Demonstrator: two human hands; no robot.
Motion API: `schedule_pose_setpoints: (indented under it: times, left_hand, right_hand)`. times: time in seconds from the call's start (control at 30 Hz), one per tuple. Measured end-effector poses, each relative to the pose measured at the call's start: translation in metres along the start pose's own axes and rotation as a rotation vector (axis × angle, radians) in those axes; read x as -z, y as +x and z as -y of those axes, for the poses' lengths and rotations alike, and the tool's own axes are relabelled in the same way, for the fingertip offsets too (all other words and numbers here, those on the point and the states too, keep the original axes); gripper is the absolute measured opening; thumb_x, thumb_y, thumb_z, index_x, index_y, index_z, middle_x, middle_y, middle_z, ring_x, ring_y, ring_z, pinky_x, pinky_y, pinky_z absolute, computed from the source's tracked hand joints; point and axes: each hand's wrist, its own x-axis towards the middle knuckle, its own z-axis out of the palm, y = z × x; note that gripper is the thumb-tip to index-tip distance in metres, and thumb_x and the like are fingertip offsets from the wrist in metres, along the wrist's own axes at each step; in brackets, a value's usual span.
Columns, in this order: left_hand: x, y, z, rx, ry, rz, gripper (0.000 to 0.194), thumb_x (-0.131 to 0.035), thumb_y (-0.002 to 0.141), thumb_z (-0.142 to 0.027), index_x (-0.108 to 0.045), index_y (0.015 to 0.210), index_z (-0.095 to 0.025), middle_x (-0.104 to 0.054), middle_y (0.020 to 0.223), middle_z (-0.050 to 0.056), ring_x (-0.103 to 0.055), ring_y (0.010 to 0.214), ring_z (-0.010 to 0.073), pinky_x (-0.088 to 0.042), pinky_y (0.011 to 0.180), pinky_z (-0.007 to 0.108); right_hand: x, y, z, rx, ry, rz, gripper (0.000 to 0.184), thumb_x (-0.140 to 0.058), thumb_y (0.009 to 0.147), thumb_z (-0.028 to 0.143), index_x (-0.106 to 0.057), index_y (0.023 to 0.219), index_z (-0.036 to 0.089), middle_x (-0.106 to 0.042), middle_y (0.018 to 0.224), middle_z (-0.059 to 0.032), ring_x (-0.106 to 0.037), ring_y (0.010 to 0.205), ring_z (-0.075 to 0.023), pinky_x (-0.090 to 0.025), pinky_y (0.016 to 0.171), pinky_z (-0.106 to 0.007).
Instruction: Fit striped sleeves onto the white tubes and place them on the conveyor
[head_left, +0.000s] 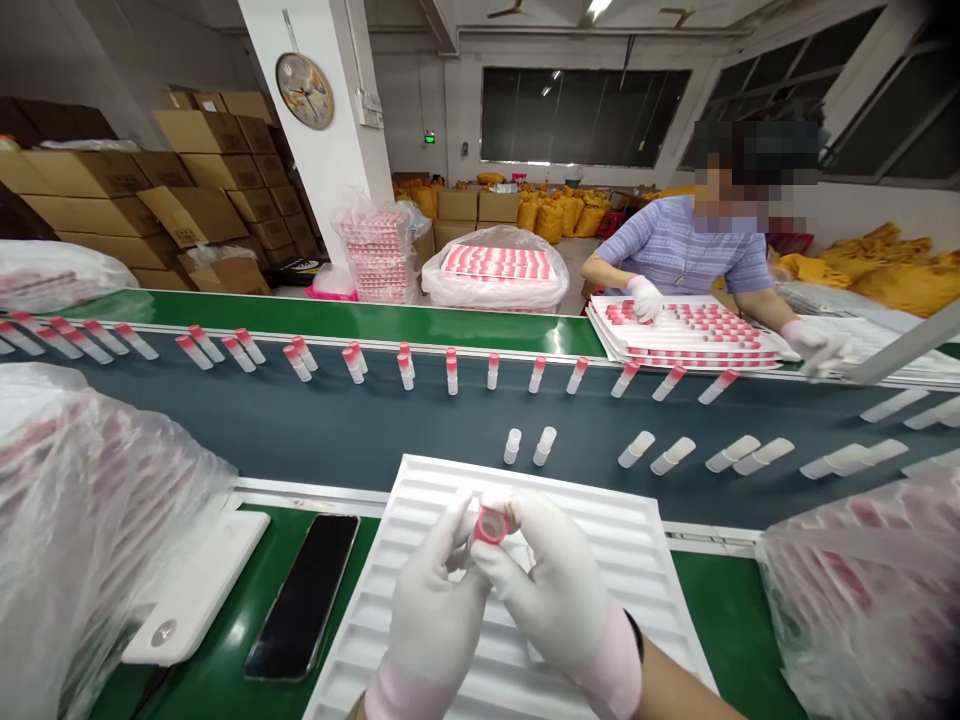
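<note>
My two white-gloved hands meet over a white ribbed tray point(420, 480). Between their fingertips is a small pink tube point(491, 527), its round open end facing me and its inside greyish. My right hand point(555, 575) pinches it from the right with thumb and forefinger. From the left, the curled fingers of my left hand point(439, 600) close on it. The gloves hide the rest of the tube. Just beyond the tray, white tubes point(545, 446) stand on a dark conveyor belt point(450, 430), with a row of pink-topped tubes point(493, 371) farther back.
A black phone point(304, 597) and a white power bank point(199, 585) lie at left. Plastic-wrapped stacks point(82, 530) flank the bench on both sides. Across the belt, a person point(682, 245) in gloves works at a tray of pink-and-white tubes point(690, 330).
</note>
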Motion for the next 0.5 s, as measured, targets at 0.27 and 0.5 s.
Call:
schedule_pose_setpoints:
  times: [0.27,0.5]
  left_hand:
    - [-0.014,0.176,0.021,-0.138,0.131,-0.090,0.028,-0.067,0.080,-0.015,-0.066,0.108,-0.014,-0.071,0.109,0.010,-0.066,0.104,0.0232,-0.052,0.094,0.037]
    - [-0.062,0.309,0.059,-0.091,0.315,-0.124,0.023,-0.062,0.090,-0.029,-0.063,0.106,-0.013,-0.067,0.104,0.006,-0.065,0.094,0.0198,-0.053,0.087,0.043]
  right_hand:
    - [0.040,-0.014,-0.072,-0.349,-0.210,-0.307,0.043,-0.050,0.091,0.038,-0.052,0.128,0.016,-0.064,0.120,-0.0132,-0.065,0.103,-0.0237,-0.054,0.088,-0.040]
    - [0.048,-0.039,-0.116,-0.658,-0.104,-0.267,0.054,-0.053,0.089,0.033,-0.041,0.139,0.015,-0.067,0.113,-0.0123,-0.066,0.104,-0.0242,-0.055,0.088,-0.038]
